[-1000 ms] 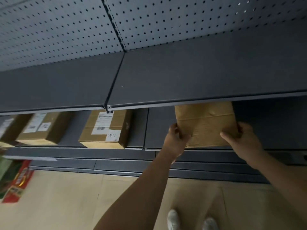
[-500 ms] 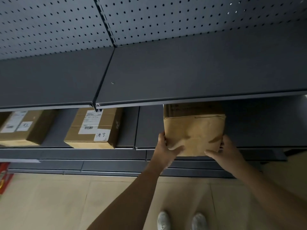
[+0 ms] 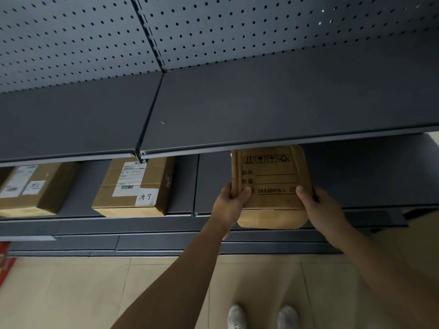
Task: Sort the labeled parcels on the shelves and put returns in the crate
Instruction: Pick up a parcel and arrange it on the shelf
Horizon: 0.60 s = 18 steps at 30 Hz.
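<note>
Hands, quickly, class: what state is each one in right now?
Left hand: closed on the cardboard box, gripping its left edge.
Right hand: closed on the same box, gripping its right edge.

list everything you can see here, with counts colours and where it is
pegboard: 2 panels, grey, top back
upper shelf: 1, dark grey, across the middle
lower shelf: 1, dark grey, below it
labelled boxes: 2, brown with white labels, on lower shelf, left
held box: 1, brown, printed, at lower shelf's front, right of them
red pack: 1, red, left edge, cut off
floor: beige tiles, bottom
shoes: 2, white, bottom centre
left hand: grips held box's left side
right hand: grips its right side
</note>
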{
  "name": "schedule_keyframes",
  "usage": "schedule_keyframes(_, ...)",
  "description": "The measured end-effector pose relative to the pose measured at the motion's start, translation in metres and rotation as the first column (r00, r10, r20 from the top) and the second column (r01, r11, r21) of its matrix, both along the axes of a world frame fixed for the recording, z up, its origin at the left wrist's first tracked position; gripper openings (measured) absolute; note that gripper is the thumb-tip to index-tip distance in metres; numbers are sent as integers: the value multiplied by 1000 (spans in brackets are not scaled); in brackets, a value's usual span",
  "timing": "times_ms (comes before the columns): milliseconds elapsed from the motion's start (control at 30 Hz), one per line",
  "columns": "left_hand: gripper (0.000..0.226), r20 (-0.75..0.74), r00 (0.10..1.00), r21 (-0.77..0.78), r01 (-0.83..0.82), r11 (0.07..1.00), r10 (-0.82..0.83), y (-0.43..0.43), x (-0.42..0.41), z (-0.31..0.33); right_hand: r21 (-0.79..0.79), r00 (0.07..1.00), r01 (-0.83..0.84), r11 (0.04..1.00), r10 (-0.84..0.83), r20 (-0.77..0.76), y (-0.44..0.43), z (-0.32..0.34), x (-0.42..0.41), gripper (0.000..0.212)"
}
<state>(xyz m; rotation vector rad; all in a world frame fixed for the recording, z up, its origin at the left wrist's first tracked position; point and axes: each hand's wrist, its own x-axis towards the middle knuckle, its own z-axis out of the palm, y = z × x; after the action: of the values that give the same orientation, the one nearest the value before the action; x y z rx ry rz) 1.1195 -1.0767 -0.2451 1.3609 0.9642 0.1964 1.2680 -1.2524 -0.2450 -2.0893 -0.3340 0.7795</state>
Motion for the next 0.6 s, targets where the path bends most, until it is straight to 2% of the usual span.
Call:
schedule_keyframes(367,23,46,999,5,7,1000,-7,-5,-5,7,78,999,33,996,-31,-34,-6,0,-3,51)
schedule_keyframes(500,41,74,997,44,17,999,-21,-6,-7,7,137,998,37,990,-30,-53,-11,5,-5,46)
schedule_keyframes(600,50,91,995,86,35,996,-43,-8,-9,5,142,999,26,989,-22,-34,-18,5,-3,54)
